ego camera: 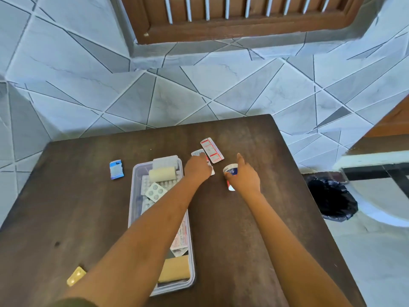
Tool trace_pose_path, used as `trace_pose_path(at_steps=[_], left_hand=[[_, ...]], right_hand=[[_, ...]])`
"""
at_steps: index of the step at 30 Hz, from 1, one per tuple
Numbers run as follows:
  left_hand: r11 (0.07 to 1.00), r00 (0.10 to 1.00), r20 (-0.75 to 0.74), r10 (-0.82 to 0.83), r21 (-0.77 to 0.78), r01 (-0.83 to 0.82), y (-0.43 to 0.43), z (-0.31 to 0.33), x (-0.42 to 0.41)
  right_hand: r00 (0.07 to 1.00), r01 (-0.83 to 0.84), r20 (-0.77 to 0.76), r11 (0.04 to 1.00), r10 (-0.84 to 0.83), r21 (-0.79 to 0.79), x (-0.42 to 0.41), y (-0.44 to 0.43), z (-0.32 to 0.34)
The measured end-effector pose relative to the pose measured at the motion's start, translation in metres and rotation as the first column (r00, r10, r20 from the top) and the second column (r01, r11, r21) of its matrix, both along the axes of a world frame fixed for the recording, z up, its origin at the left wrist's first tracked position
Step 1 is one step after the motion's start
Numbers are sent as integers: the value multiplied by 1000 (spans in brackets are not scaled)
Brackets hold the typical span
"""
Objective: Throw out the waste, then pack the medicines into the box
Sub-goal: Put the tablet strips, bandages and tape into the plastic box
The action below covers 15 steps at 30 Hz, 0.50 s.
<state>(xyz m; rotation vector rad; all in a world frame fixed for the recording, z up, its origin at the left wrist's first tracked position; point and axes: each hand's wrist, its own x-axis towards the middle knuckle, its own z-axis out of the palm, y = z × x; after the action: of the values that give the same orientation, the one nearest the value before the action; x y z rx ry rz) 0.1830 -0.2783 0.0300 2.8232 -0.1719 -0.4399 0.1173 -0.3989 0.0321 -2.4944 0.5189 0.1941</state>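
Foil blister strip (212, 150) lies just beyond the left hand (197, 168), fingers curled onto its neighbour, while right hand (244, 177) grips a tub (230, 171).

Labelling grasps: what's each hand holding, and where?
Right hand grips the small tub around its side. Left hand rests on a blister strip; grasp unclear.
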Motion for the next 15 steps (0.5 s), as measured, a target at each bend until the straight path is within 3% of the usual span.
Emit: trace_pose_path(at_steps=[4, 10, 15], left_hand=[[996, 996, -2, 90, -2, -90, -6, -22, 10], [912, 949, -105, 298, -261, -315, -5, -20, 14], [867, 959, -3, 282, -427, -256, 10, 16, -3]], right_hand=[[993, 112, -33, 990, -110, 89, 2, -6, -9], [987, 157, -56, 975, -150, 157, 0, -4, -13], [981, 177, 27, 943, -192, 283, -21, 2, 7]])
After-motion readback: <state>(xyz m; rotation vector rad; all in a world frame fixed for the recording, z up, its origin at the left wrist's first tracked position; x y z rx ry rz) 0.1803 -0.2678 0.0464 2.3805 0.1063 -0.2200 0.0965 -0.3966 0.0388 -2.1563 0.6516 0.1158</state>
